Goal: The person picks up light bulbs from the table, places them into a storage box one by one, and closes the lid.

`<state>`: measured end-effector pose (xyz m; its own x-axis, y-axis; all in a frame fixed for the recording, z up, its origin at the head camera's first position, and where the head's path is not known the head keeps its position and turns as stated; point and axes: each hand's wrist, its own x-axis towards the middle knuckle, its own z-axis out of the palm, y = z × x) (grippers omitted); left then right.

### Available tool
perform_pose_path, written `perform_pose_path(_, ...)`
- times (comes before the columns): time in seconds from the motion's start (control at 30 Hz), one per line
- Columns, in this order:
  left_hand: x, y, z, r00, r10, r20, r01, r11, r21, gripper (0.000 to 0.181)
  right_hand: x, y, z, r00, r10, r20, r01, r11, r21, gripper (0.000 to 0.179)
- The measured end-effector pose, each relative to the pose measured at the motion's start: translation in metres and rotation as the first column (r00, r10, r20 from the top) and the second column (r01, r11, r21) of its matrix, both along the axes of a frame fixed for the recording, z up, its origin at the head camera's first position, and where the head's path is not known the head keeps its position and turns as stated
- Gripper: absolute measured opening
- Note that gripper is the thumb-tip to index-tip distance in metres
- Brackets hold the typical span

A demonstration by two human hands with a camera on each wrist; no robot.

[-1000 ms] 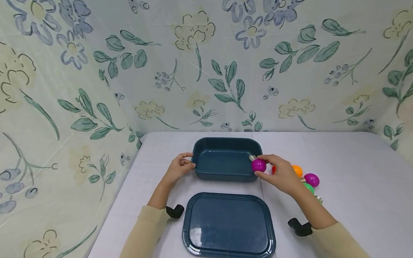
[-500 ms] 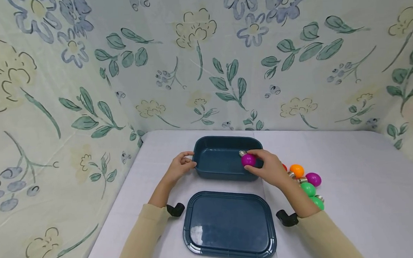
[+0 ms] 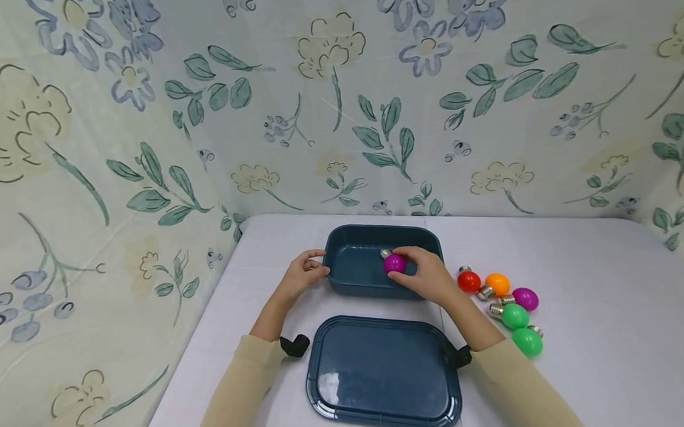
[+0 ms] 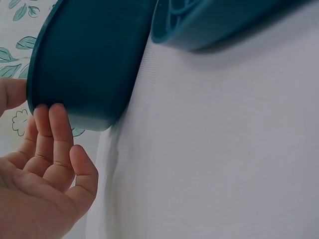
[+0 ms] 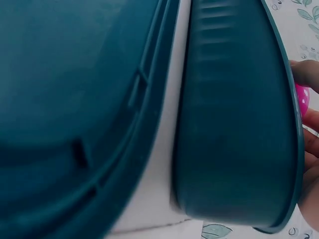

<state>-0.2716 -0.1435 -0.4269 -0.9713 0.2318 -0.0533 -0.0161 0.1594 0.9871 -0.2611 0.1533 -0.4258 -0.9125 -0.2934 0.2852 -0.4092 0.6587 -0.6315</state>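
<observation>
With my right hand [image 3: 425, 275] I pinch a purple light bulb [image 3: 394, 263] between thumb and fingers. The bulb is over the inside of a dark blue rectangular box [image 3: 368, 291], its silver screw base pointing up and left. In the right wrist view only a pink sliver of the bulb [image 5: 302, 99] shows past the box rim; the fingers [image 5: 311, 119] are partly cut off. My left hand [image 3: 300, 278] holds the box's left end. The left wrist view has fingertips [image 4: 60, 112] against the outer wall, just under the rim, and another digit at the rim's edge.
A dark blue lid [image 3: 383, 374] lies flat in front of the box. To the box's right lie a red bulb [image 3: 469, 282], an orange bulb [image 3: 497, 284], another purple bulb [image 3: 526, 299] and two green bulbs [image 3: 515, 316]. Floral cloth [image 3: 339, 143] hangs behind the white table [image 3: 604, 304].
My right hand has carried the purple bulb leftward, from the box's right end further over its inside. The loose bulbs now show fully. My left hand keeps its place at the box.
</observation>
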Motion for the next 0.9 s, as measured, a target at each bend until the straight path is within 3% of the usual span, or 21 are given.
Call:
perform_pose_path(0.37,-0.003,0.001,-0.002,1.000,-0.008,-0.009,0.008,1.000,-0.006,0.050,-0.006,-0.018,-0.001,1.000,0.029,0.002,-0.029,1.000,0.007,0.048)
perform_pose_path(0.6,-0.020,-0.003,-0.027,1.000,0.018,-0.001,-0.018,1.000,-0.002,0.053,-0.010,-0.032,0.001,0.997,0.072,0.010,-0.072,0.997,0.007,0.048)
perform_pose_path(0.9,-0.019,-0.001,-0.032,0.997,0.065,-0.041,-0.066,0.998,-0.012,0.047,-0.018,-0.048,0.000,0.995,0.094,0.037,-0.094,0.996,-0.002,0.049)
